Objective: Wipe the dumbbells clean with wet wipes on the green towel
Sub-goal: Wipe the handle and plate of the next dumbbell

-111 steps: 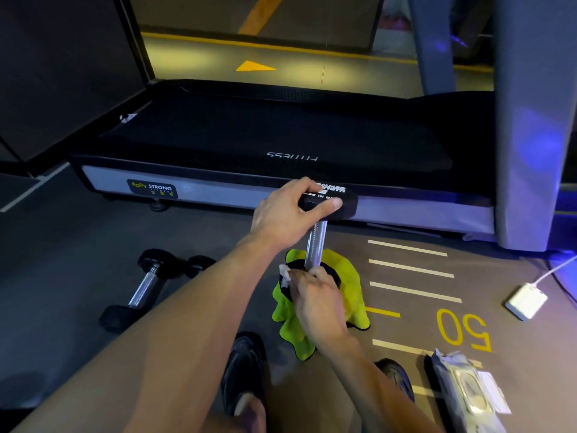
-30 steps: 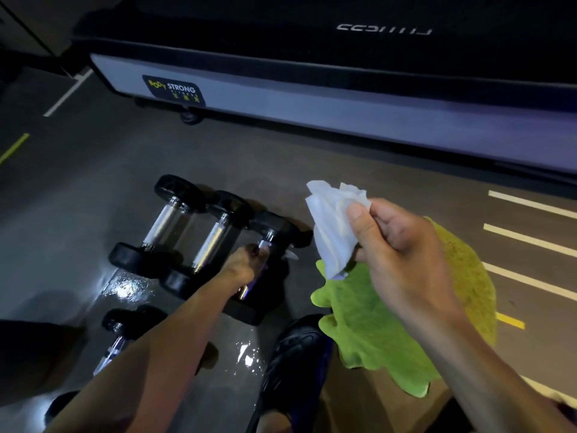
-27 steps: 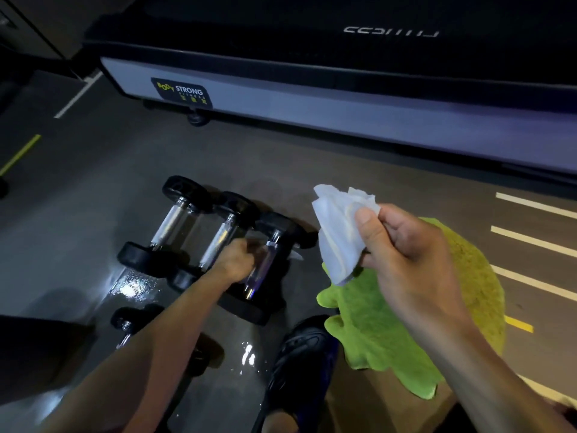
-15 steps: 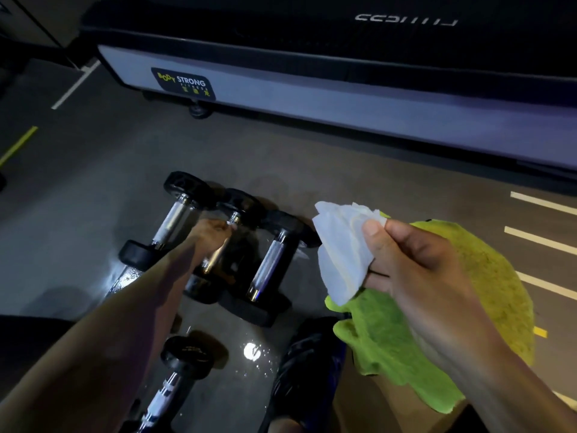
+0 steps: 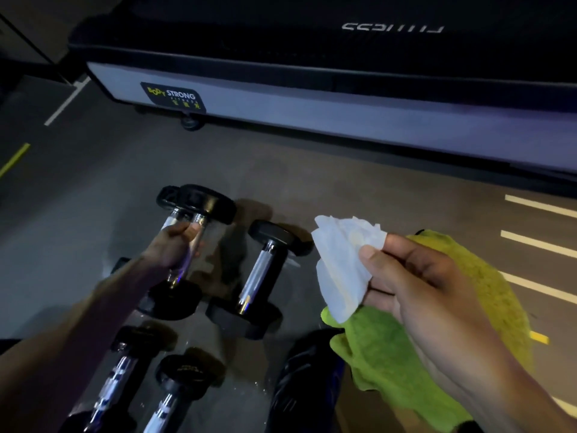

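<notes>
My left hand [image 5: 175, 245] is closed around the chrome handle of a black-ended dumbbell [image 5: 206, 204] on the floor at centre left; another dumbbell sits partly hidden behind it. A third dumbbell [image 5: 260, 278] lies alone just to the right, untouched. My right hand [image 5: 415, 282] pinches a crumpled white wet wipe [image 5: 340, 264] in the air above the green towel [image 5: 390, 364], which is spread on the floor at lower right with nothing on it. Two more dumbbells [image 5: 175, 395] lie near the bottom left edge.
A treadmill base [image 5: 312, 117] with a small wheel runs across the back. My dark shoe [image 5: 306, 385] rests between the dumbbells and the towel. White and yellow floor lines [image 5: 540, 242] mark the right side. Wet patches shine on the floor by the near dumbbells.
My left hand let go of the right-hand dumbbell, moved left and closed on the middle one. The right hand kept holding the wipe above the towel. Earlier a dumbbell stood upright on the towel.
</notes>
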`<action>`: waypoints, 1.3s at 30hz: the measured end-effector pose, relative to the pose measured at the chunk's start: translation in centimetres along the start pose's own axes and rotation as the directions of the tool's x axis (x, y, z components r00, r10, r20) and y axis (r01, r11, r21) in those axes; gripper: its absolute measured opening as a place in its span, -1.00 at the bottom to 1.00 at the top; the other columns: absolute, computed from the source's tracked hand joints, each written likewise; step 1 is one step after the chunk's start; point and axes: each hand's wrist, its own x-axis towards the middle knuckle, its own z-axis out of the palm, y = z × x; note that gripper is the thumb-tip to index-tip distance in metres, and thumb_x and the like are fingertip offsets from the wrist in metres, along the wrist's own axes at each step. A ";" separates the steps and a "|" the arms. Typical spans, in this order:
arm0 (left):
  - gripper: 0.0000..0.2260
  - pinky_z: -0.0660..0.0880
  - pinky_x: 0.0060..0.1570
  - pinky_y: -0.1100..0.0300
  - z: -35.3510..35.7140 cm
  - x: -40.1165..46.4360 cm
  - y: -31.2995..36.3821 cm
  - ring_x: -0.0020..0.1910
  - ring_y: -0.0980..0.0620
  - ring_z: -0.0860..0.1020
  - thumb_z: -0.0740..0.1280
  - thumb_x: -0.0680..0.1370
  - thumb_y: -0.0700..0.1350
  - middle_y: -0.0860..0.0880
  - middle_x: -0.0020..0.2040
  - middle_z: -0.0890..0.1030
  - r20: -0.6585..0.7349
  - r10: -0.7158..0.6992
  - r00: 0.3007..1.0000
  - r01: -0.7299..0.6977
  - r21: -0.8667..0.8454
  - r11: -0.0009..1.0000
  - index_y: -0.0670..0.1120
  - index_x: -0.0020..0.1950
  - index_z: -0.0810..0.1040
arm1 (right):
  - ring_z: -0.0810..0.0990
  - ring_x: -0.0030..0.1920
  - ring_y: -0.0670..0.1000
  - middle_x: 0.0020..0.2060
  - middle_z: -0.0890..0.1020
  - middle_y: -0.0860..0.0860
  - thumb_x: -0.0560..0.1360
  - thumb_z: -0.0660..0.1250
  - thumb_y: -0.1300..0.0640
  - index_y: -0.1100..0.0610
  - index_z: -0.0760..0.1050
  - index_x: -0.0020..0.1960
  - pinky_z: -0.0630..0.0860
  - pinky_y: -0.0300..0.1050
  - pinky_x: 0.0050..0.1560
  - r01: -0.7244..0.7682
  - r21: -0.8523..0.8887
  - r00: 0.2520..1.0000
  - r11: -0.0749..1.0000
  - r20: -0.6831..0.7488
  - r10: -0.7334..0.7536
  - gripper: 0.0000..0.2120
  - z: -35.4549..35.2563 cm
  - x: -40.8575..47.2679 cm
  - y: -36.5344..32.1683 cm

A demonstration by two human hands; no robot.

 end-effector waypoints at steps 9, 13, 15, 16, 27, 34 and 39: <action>-0.74 0.55 -0.21 0.15 1.4 -12.8 11.7 -0.17 -0.01 0.57 0.31 0.58 0.11 -0.03 -0.13 0.68 0.106 0.459 0.882 -0.378 -0.423 0.824 0.00 -0.07 0.71 | 0.74 -0.12 0.05 -0.18 0.75 0.09 0.58 0.34 0.10 0.23 0.68 -0.01 0.69 0.11 0.12 0.163 0.072 0.959 0.984 -0.246 -0.141 -0.78 -2.1 -4.4 0.0; -0.74 0.59 -0.10 0.18 6.0 -18.5 18.8 -0.10 0.11 0.65 0.28 0.65 0.01 0.02 -0.03 0.72 0.146 0.641 0.754 -0.452 -0.593 0.666 -0.03 0.02 0.75 | 0.70 -0.13 -0.04 -0.06 0.77 0.09 0.62 0.31 0.10 0.05 0.74 0.01 0.71 -0.05 -0.03 0.252 0.061 0.903 0.966 -0.374 -0.212 -0.79 -4.7 -6.4 -0.7; -0.72 0.52 -0.11 0.13 8.7 -20.8 21.4 -0.15 0.10 0.65 0.28 0.63 0.05 0.01 -0.06 0.72 0.185 0.703 0.687 -0.465 -0.632 0.620 -0.05 0.08 0.73 | 0.72 -0.10 0.00 -0.06 0.77 0.10 0.66 0.28 0.13 0.04 0.73 0.00 0.70 -0.10 -0.08 0.300 0.031 0.857 0.953 -0.448 -0.255 -0.76 -6.5 -7.2 -1.2; -0.72 0.51 -0.12 0.13 10.2 -21.8 22.3 -0.18 0.08 0.64 0.28 0.63 0.06 -0.01 -0.09 0.71 0.196 0.724 0.661 -0.470 -0.644 0.604 -0.07 0.12 0.70 | 0.73 -0.08 0.04 -0.05 0.77 0.11 0.67 0.28 0.13 0.05 0.73 0.02 0.70 -0.07 -0.05 0.313 0.019 0.831 0.949 -0.489 -0.265 -0.76 -7.5 -7.5 -1.4; -0.77 0.62 -0.15 0.14 21.0 -24.3 21.1 -0.25 0.01 0.70 0.34 0.62 0.03 -0.03 -0.14 0.74 0.316 0.668 0.674 -0.341 -0.669 0.661 -0.10 0.15 0.55 | 0.73 -0.02 0.02 0.00 0.77 0.04 0.67 0.28 0.17 0.09 0.69 0.10 0.70 0.04 0.07 0.390 -0.020 0.733 0.921 -0.598 -0.324 -0.81 -11.3 -8.3 -0.8; -0.82 0.66 0.01 0.10 21.7 -23.4 20.0 -0.15 -0.05 0.73 0.30 0.64 0.01 -0.05 -0.09 0.75 0.289 0.671 0.683 -0.368 -0.658 0.658 -0.08 0.11 0.56 | 0.63 -0.12 -0.06 -0.14 0.74 -0.09 0.66 0.30 0.10 -0.07 0.70 0.05 0.63 0.15 0.07 0.462 -0.187 0.685 0.867 -0.545 -0.483 -0.80 -11.6 -9.0 -0.7; -0.74 0.68 -0.09 0.08 21.4 -23.5 20.4 -0.03 -0.17 0.76 0.30 0.55 -0.01 -0.12 0.00 0.76 0.308 0.689 0.656 -0.399 -0.633 0.663 -0.09 0.19 0.51 | 0.59 -0.21 -0.31 -0.19 0.67 -0.33 0.64 0.37 0.03 -0.18 0.66 0.03 0.40 -0.47 -0.24 0.415 -0.533 0.732 0.738 -0.285 -0.618 -0.87 -9.7 -9.4 -0.4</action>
